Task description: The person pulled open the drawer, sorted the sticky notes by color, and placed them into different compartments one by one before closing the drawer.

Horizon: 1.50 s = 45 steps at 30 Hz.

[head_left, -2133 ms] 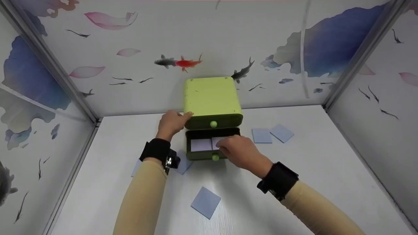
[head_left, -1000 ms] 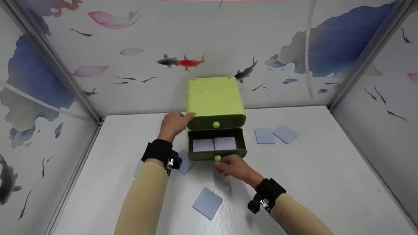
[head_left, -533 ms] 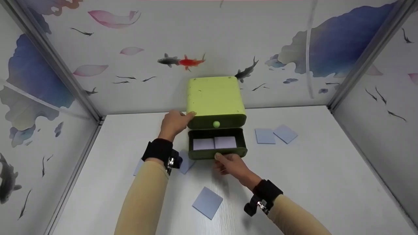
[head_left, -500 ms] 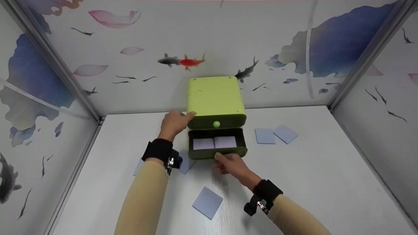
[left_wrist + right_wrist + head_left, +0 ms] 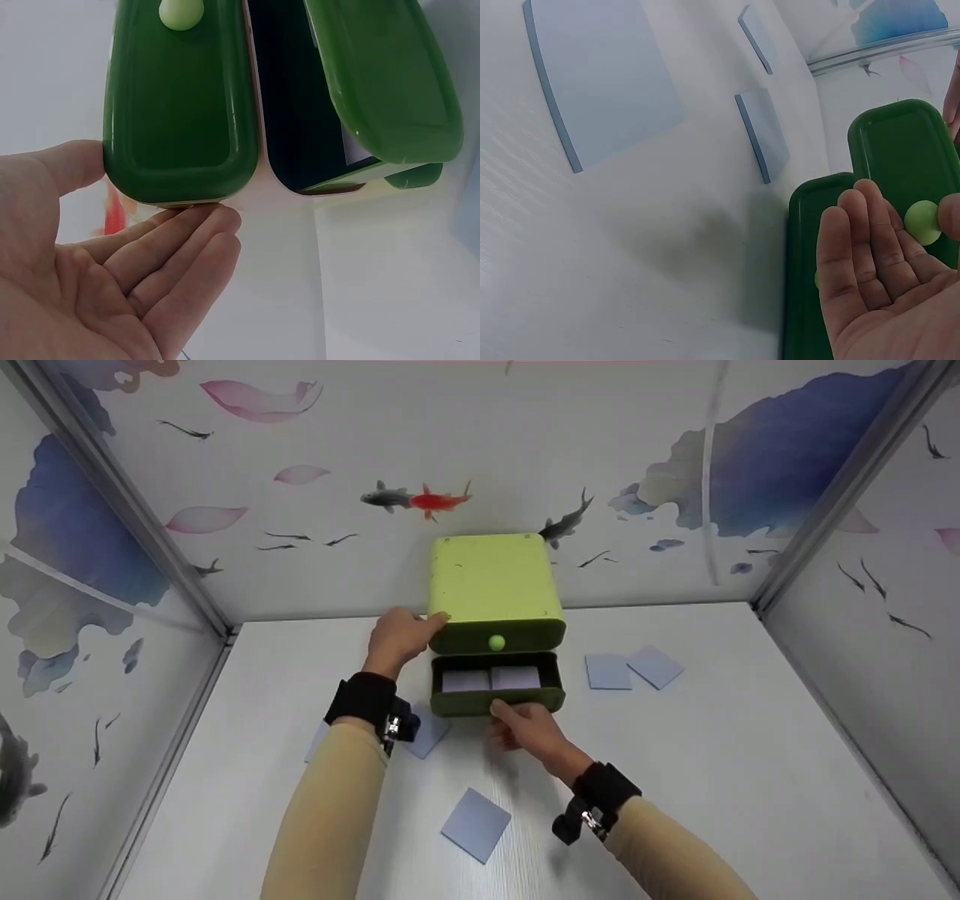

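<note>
A small green drawer box (image 5: 495,589) is standing at the back edge of the white table (image 5: 712,750), against the painted back wall (image 5: 525,450), with bare tabletop lying open to either side and in front. Its lower drawer (image 5: 496,701) is sticking partway out toward the front edge, showing two pale cards (image 5: 490,679) lying side by side inside. The right hand (image 5: 525,729) is pressing flat, relaxed fingers against the drawer front, grasping nothing; the right wrist view is showing the open palm over the drawer face and the pale green knob (image 5: 924,222) of the closed upper drawer, while the lower drawer's knob is hiding behind the fingers in the head view. The left hand (image 5: 399,637) is bracing the box's left front corner, fingers straight beneath it and thumb on its side in the left wrist view. Blue square cards are lying scattered: two (image 5: 631,669) toward the right edge, one (image 5: 474,823) near the front, one (image 5: 426,735) beside the left wrist.
</note>
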Tool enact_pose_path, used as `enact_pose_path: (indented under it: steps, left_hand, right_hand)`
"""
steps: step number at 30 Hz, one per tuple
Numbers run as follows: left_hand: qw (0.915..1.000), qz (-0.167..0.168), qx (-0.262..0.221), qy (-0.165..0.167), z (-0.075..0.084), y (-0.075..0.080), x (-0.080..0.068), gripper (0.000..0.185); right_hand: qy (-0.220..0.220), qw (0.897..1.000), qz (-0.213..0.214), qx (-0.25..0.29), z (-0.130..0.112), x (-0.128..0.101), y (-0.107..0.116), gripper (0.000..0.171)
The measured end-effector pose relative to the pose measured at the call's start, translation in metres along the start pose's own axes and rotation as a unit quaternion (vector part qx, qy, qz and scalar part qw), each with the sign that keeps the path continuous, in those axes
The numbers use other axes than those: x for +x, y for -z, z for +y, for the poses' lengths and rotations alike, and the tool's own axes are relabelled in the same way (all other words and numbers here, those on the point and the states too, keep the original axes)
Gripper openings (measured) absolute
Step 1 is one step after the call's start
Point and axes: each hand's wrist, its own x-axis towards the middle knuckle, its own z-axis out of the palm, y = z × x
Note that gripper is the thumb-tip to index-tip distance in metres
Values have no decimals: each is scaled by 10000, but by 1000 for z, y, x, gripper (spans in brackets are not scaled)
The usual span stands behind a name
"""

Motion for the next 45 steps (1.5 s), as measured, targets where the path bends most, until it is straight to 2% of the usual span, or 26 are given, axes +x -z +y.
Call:
enact_pose_path:
  steps: [5, 12, 24, 34, 45]
  left_hand:
    - [10000, -6, -69, -23, -1, 3, -1, 46]
    - [9998, -31, -175, -45, -3, 5, 1, 48]
    - [9999, -114, -53, 61, -3, 4, 3, 50]
    - [9999, -130, -25, 13, -3, 3, 3, 48]
    - [9998, -173, -35, 98, -2, 2, 4, 48]
  right_hand:
    - [-15, 10000, 41, 34, -5, 2, -2, 48]
    - [-37, 9999, 95, -12, -6, 11, -2, 53]
    - [-89, 9994, 292, 139, -11, 28, -3, 45]
    - [-56, 9991, 290, 309, -18, 42, -1, 49]
    - [-118, 9980, 460, 407, -22, 54, -1, 43]
